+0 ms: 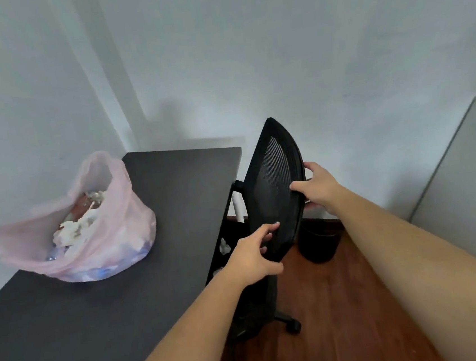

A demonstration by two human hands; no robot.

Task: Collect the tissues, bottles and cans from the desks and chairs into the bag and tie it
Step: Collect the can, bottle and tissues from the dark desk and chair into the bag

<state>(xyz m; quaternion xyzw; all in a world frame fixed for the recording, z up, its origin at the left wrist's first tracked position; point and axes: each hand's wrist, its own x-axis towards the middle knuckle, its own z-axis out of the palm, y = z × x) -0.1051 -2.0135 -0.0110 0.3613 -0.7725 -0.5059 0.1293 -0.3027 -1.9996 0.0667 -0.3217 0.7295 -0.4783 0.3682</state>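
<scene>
A: what's on the dark surface (85, 328)?
B: just the pink bag (102, 241), sitting open near the far left end, stuffed with white tissues (74, 227).
A: and the wood floor (332, 302)?
B: a black chair (273, 194) on casters right at the surface's edge, and a black bin (319, 242) just behind.

Bag (95, 233) on desk (152, 218), chair (275, 188) right

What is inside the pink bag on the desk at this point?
The pink bag stands open on the desk. Crumpled white tissues lie on top with something brownish behind. Bluish shapes show through the plastic lower down; what they are cannot be told.
</scene>
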